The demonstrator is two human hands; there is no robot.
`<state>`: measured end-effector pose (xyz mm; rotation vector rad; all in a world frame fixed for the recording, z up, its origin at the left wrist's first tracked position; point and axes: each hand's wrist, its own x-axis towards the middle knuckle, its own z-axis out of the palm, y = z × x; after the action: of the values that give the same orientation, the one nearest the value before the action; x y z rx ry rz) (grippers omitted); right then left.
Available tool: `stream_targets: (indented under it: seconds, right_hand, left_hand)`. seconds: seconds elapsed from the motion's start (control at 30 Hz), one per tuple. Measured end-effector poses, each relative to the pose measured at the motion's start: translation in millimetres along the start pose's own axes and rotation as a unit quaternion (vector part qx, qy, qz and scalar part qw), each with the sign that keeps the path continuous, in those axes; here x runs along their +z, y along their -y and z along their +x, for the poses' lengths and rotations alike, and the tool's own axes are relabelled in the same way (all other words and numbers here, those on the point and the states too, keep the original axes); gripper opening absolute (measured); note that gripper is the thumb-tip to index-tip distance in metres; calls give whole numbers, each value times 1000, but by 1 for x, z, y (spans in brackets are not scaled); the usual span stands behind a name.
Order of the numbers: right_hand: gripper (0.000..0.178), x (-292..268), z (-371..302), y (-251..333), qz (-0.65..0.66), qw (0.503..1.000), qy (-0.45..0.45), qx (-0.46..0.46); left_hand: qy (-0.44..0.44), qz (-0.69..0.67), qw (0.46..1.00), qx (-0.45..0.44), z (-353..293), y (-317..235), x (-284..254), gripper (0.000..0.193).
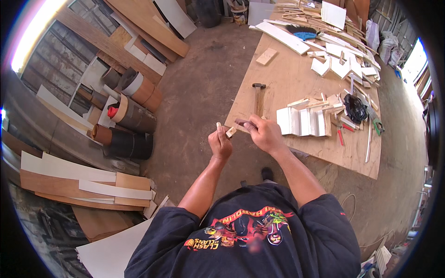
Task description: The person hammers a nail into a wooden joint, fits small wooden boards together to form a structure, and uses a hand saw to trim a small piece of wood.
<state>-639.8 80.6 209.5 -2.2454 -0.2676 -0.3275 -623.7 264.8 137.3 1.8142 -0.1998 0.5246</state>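
Note:
My left hand [220, 143] is closed around a small pale wooden block [230, 132], held up just off the table's near left corner. To its right, my right hand [268, 133] grips a thin dark brown piece [242, 123] between thumb and fingers. Its kind cannot be made out; its free end points toward the block, with a small gap between them. Just beyond my right hand a hammer [259, 101] lies on the wooden table [282, 78], head away from me. Right of that hand stands a stepped row of white-faced wooden pieces [303, 122].
Farther along the table are a loose block [267, 56], a blue brush [303, 33] and heaped offcuts [343, 46]. A black plastic bag [355, 108] and red-handled pliers [340, 137] lie at the right. Rolls of sheet [130, 146] and stacked boards [88, 183] line the left.

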Motion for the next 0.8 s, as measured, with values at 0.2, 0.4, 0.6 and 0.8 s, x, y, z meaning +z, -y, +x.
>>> stream_targets:
  seconds: [0.2,0.4,0.6,0.8]
  right_hand:
    - [21,8,-1,4,113,993,30,-13]
    - [17,-5,0,19,90,991,74,-72]
    - [18,-9,11,-5,35,997,56,-51]
    - [13,-12,12,-19,-21,996,73,-48]
  left_hand:
    - [15,25,999,30,3,1,-2,63]
    - [15,1,1000,24,3,9,-2,64]
    - [103,-42,992,-55,5,6,-12,62]
    - [164,-93,976,-110,2,9,-13,58]
